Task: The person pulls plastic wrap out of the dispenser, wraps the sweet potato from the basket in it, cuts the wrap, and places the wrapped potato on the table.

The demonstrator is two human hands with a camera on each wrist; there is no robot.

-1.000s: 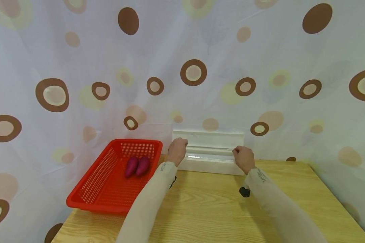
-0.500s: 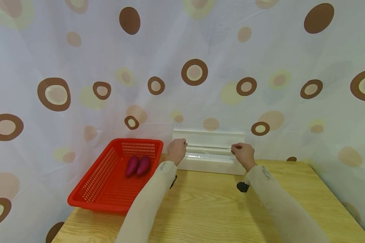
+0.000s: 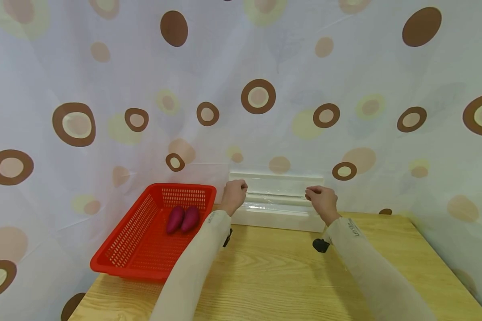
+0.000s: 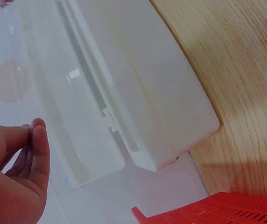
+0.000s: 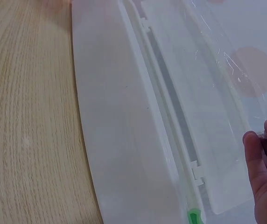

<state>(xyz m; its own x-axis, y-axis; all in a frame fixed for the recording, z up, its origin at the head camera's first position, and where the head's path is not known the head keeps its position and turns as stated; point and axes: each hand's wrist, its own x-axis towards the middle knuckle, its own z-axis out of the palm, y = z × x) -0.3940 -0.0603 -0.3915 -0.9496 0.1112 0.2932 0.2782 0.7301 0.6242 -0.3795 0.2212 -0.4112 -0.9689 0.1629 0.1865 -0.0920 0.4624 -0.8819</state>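
A long white cling film dispenser (image 3: 277,221) stands against the wall, its hinged lid (image 3: 276,183) raised. Clear cling film (image 5: 238,77) stretches up from it and shows as glossy creases in the right wrist view. One end of the film's edge is pinched between thumb and fingertips of my right hand (image 3: 323,204), above the box's right end. My left hand (image 3: 234,197) pinches the other end of the edge, over the box's left end. A green cutter slider (image 5: 194,216) sits on the box's rail near the right end.
On the left of the wooden table (image 3: 273,276) stands a red perforated basket (image 3: 122,271). Two purple sweet potatoes (image 3: 175,220) lie inside it, side by side. Behind everything hangs a patterned curtain (image 3: 225,53) with brown circles.
Both hands have risen slightly above the dispenser, lifting the film's edge. The right hand first shifted a little to the left. The basket and sweet potatoes have stayed put.
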